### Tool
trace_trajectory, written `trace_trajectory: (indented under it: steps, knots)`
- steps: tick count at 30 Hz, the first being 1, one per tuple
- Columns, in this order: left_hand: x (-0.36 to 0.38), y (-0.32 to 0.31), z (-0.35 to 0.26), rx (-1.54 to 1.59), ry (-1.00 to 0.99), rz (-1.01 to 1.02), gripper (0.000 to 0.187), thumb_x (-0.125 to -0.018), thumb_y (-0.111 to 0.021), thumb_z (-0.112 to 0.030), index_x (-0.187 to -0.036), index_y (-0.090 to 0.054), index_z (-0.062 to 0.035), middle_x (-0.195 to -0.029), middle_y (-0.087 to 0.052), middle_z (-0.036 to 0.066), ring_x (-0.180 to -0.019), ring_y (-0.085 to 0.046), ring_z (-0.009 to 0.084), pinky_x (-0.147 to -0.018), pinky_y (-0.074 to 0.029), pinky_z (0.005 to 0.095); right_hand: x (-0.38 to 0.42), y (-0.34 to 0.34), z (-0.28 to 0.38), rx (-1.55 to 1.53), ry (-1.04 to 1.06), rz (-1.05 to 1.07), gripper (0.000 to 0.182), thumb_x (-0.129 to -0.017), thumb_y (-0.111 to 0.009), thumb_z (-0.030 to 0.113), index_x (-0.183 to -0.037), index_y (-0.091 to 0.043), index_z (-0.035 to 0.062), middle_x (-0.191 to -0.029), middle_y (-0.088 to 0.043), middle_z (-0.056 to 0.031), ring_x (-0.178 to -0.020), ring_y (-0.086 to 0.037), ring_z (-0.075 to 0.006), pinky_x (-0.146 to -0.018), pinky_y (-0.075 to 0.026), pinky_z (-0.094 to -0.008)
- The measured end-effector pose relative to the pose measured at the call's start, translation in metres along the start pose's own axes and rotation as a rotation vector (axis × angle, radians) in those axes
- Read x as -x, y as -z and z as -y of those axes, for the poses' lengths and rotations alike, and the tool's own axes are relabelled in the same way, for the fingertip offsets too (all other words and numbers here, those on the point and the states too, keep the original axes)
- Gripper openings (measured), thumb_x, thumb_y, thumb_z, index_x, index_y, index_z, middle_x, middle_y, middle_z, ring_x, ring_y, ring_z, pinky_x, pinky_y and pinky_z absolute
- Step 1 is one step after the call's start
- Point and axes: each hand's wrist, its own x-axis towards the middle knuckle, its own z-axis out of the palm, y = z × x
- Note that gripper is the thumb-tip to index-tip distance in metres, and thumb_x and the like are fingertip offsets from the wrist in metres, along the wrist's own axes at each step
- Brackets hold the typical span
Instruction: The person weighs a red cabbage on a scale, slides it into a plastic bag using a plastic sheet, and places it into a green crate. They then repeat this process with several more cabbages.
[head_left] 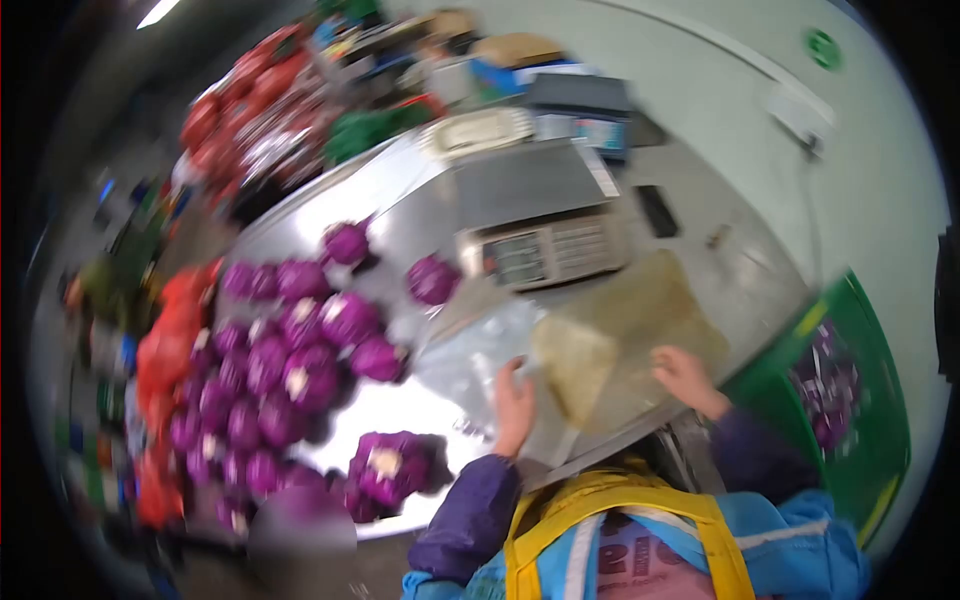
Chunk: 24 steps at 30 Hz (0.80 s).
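My left hand (514, 408) is at the table's front edge, over clear plastic bags (470, 355), its fingers pointing up and slightly apart; nothing shows in it. To the right, my right hand (688, 380) rests at the lower edge of a yellowish cloth or sheet (640, 320), its fingers curled; blur hides whether they grip anything. Many purple cabbages (310, 375) lie in a pile on the left of the metal table. One single cabbage (433, 280) sits near the bags.
Behind the bags stands a digital scale (540, 210), with a black phone (656, 211) beside it. A green crate (860, 400) with wrapped purple produce is at the right. Red bags (175, 370) line the table's left edge. A person (105, 295) is far left.
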Motion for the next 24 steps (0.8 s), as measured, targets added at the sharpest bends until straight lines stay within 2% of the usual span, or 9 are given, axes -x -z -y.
trace_trajectory:
  steps: [3,7,9,13,15,17,19,21,24]
  knots:
    - [0.033,0.006,-0.011,-0.04,-0.072,-0.055,0.032,-0.081,-0.054,-0.008,-0.112,-0.05,-0.0029,-0.109,-0.054,0.014,-0.105,-0.051,0.0295,-0.089,-0.039,0.0343,0.01,0.002,-0.029,-0.036,0.012,0.018,0.024,-0.076,-0.061,0.009,-0.099,-0.057,0.0025,-0.089,-0.063,-0.0132,-0.081,-0.063,-0.0247,-0.07,-0.05,-0.0327]
    - [0.061,0.041,-0.03,-0.121,-0.076,-0.105,0.034,-0.077,-0.058,-0.005,-0.111,-0.051,-0.0037,-0.11,-0.053,0.014,-0.108,-0.048,0.032,-0.092,-0.037,0.0379,0.008,0.004,-0.017,0.017,0.034,0.087,0.021,-0.076,-0.06,0.005,-0.097,-0.057,0.0011,-0.087,-0.063,-0.0129,-0.078,-0.062,-0.0214,-0.068,-0.049,-0.0308]
    - [0.068,0.077,-0.044,-0.444,-0.229,-0.291,0.038,-0.074,-0.06,-0.004,-0.11,-0.052,-0.0048,-0.112,-0.05,0.015,-0.113,-0.042,0.0351,-0.094,-0.034,0.0425,0.006,0.001,-0.005,0.054,0.066,0.109,0.021,-0.076,-0.059,0.004,-0.097,-0.057,0.0008,-0.087,-0.063,-0.0128,-0.077,-0.062,-0.0206,-0.067,-0.049,-0.0304]
    - [0.077,0.169,-0.045,-0.673,-0.208,-0.587,0.043,-0.074,-0.062,-0.006,-0.115,-0.048,-0.0009,-0.119,-0.043,0.019,-0.116,-0.037,0.0384,-0.098,-0.028,0.0454,-0.007,-0.01,0.021,0.025,0.099,0.127,0.019,-0.078,-0.057,0.004,-0.097,-0.058,0.001,-0.088,-0.063,-0.0114,-0.076,-0.061,-0.0184,-0.065,-0.049,-0.0297]
    - [0.087,0.203,-0.01,-0.793,-0.048,-0.784,0.05,-0.076,-0.061,-0.01,-0.12,-0.041,0.0042,-0.123,-0.04,0.023,-0.117,-0.035,0.0385,-0.099,-0.026,0.0478,-0.01,-0.021,0.044,-0.047,0.117,0.172,0.018,-0.079,-0.057,0.004,-0.097,-0.058,0.0008,-0.087,-0.063,-0.0105,-0.075,-0.061,-0.0174,-0.065,-0.049,-0.0289]
    - [0.091,0.224,0.01,-0.47,0.218,-0.78,0.049,-0.085,-0.053,-0.02,-0.122,-0.038,0.0068,-0.122,-0.041,0.024,-0.118,-0.036,0.0364,-0.101,-0.022,0.049,-0.009,-0.035,0.069,-0.069,0.112,0.267,0.019,-0.079,-0.057,0.004,-0.097,-0.059,0.0011,-0.086,-0.063,-0.0102,-0.074,-0.061,-0.0163,-0.065,-0.049,-0.0287]
    - [0.088,0.232,0.018,-0.682,0.499,-0.366,0.049,-0.087,-0.049,-0.027,-0.124,-0.038,0.0037,-0.121,-0.046,0.021,-0.118,-0.039,0.0334,-0.101,-0.019,0.0505,-0.014,-0.058,0.093,-0.098,0.129,0.373,0.02,-0.078,-0.056,0.004,-0.098,-0.059,0.0013,-0.086,-0.064,-0.0098,-0.074,-0.061,-0.0153,-0.066,-0.049,-0.0285]
    - [0.086,0.21,0.023,-0.726,0.353,-0.56,0.048,-0.088,-0.048,-0.03,-0.123,-0.04,0.0017,-0.119,-0.048,0.019,-0.115,-0.042,0.0322,-0.1,-0.016,0.0551,-0.011,-0.085,0.109,-0.15,0.164,0.522,0.02,-0.078,-0.057,0.004,-0.098,-0.06,-0.0001,-0.083,-0.063,-0.009,-0.074,-0.06,-0.0128,-0.064,-0.049,-0.0261]
    - [0.085,0.203,0.017,-0.513,0.14,-0.518,0.049,-0.084,-0.054,-0.027,-0.122,-0.042,0.0016,-0.126,-0.039,0.024,-0.116,-0.038,0.0393,-0.098,-0.029,0.0434,-0.012,-0.125,0.133,-0.363,0.059,0.802,0.024,-0.081,-0.056,0.006,-0.104,-0.057,-0.001,-0.089,-0.061,-0.0091,-0.073,-0.059,-0.0121,-0.062,-0.049,-0.0245]
